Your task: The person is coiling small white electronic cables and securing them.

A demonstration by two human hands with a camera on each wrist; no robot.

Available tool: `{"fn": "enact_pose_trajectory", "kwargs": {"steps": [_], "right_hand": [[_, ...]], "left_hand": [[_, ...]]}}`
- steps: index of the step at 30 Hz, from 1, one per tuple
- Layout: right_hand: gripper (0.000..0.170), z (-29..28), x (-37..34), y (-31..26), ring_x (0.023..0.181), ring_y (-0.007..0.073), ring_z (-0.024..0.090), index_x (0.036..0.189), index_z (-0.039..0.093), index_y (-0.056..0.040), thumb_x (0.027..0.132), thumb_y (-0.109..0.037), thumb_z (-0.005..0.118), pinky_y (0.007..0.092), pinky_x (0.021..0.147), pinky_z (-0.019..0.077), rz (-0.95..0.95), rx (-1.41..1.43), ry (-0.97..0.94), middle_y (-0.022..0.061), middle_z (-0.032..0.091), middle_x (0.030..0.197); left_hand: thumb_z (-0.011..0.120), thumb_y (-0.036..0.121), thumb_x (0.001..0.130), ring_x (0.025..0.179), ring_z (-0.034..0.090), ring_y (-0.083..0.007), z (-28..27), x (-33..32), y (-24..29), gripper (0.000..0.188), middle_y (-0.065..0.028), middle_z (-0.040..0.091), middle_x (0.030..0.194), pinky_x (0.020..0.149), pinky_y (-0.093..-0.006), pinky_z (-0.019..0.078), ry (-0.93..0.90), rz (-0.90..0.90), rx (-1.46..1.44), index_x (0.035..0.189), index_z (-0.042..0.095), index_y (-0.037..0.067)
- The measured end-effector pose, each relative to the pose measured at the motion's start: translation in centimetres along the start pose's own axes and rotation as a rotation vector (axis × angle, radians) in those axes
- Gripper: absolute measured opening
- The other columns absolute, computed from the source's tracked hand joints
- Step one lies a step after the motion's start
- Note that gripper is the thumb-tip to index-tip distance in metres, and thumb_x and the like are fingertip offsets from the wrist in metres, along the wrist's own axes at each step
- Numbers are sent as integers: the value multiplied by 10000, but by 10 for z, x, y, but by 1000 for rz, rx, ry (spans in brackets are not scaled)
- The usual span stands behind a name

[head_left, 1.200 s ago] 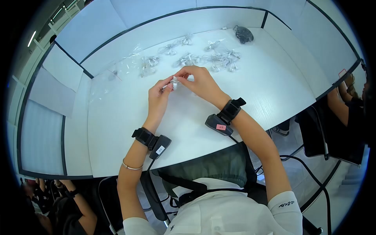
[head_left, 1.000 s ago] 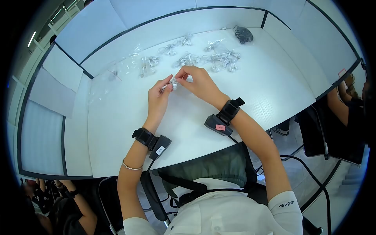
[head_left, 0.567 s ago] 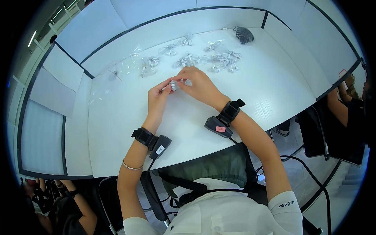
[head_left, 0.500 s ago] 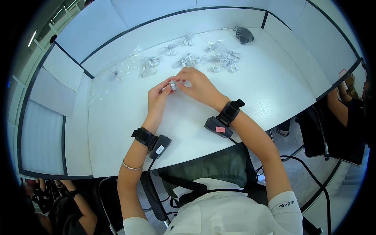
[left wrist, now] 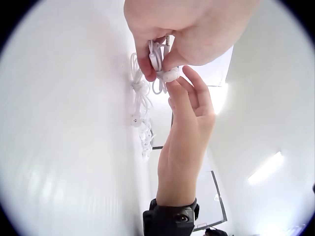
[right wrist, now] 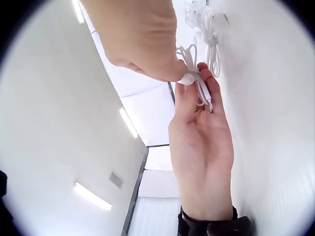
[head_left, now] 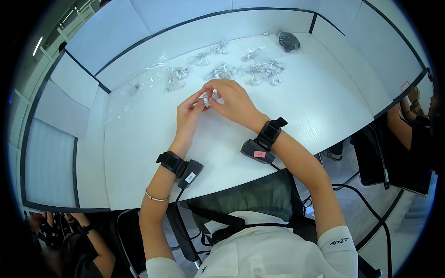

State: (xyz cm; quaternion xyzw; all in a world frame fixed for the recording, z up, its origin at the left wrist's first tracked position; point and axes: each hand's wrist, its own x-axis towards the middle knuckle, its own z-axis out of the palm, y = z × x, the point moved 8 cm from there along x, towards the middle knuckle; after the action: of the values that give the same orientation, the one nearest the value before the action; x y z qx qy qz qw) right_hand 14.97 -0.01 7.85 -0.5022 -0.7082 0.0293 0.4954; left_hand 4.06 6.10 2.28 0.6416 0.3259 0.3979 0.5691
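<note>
At the near side of the loose cable bundles (head_left: 222, 70), in the head view, the held bundle (head_left: 206, 100) is located above the tabletop (head_left: 296, 106), between the two hands. The left hand (head_left: 186, 119) supports it from the left; its grip is clamped on the held bundle. The right hand (head_left: 235, 103) meets it from the right, with thumb and index finger bent toward each other. Beyond the held bundle, the loose cable bundles lie in several groups. Clear plastic film (head_left: 153, 79) lies beyond it to the left. A dark crumpled item (head_left: 288, 41) rests beyond it to the far right. A black wrist unit (head_left: 172, 164) is strapped to the left wrist, nearer the body than the held bundle; a second wrist unit (head_left: 270, 134) is strapped to the right.

In the left wrist view, the left hand (left wrist: 192, 24) retains the looped white cable of the held bundle between thumb and fingers. A metal-tipped plug (left wrist: 168, 41) projects at its upper part. The right thumb touches the white end piece (left wrist: 171, 74) at the side of the held bundle.

In the right wrist view, the right hand's grip is clamped on the white end piece. The left fingers lie along the held bundle, under the cable loops.
</note>
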Motion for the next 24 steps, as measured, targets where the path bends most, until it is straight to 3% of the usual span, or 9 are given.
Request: {"fn": "enact_pose_trajectory", "kwargs": {"steps": [5, 11, 15, 16, 24], "right_hand": [[211, 1, 0, 2, 694, 180, 519, 928, 540, -107, 727, -81, 602, 303, 670, 429, 60, -23, -24, 2, 582, 791], [171, 2, -2, 1, 749, 235, 569, 896, 515, -83, 739, -61, 580, 365, 712, 414, -28, -47, -18, 49, 591, 763], [126, 9, -4, 10, 748, 247, 580, 869, 538, -80, 754, -107, 582, 358, 703, 422, 43, -104, -160, 65, 603, 740], [91, 7, -3, 9, 731, 251, 580, 821, 555, -70, 758, -130, 583, 354, 694, 425, 58, -106, -164, 70, 605, 729], [74, 4, -5, 5, 776, 222, 579, 781, 596, -70, 750, -134, 615, 330, 740, 419, -61, -215, -91, 55, 621, 783]], "left_hand": [[488, 64, 893, 837, 602, -134, 2, -1, -3, 332, -89, 630, 1006, 782, -261, 482, -38, -21, -25, 1214, 531, -10], [497, 70, 887, 828, 595, -127, 2, -1, -6, 333, -80, 636, 969, 777, -257, 471, -59, -58, -73, 1206, 535, -18], [524, 61, 867, 797, 583, -118, 1, 0, -15, 332, -76, 640, 946, 751, -248, 465, -66, -91, -9, 1185, 548, -31], [471, 44, 874, 897, 579, -119, 3, -1, -15, 364, -81, 615, 1065, 826, -258, 461, -108, -113, 31, 1229, 511, -24], [472, 46, 883, 834, 583, -113, 3, -2, -7, 300, -80, 633, 986, 782, -248, 467, -22, -44, 39, 1160, 566, -24]]}}
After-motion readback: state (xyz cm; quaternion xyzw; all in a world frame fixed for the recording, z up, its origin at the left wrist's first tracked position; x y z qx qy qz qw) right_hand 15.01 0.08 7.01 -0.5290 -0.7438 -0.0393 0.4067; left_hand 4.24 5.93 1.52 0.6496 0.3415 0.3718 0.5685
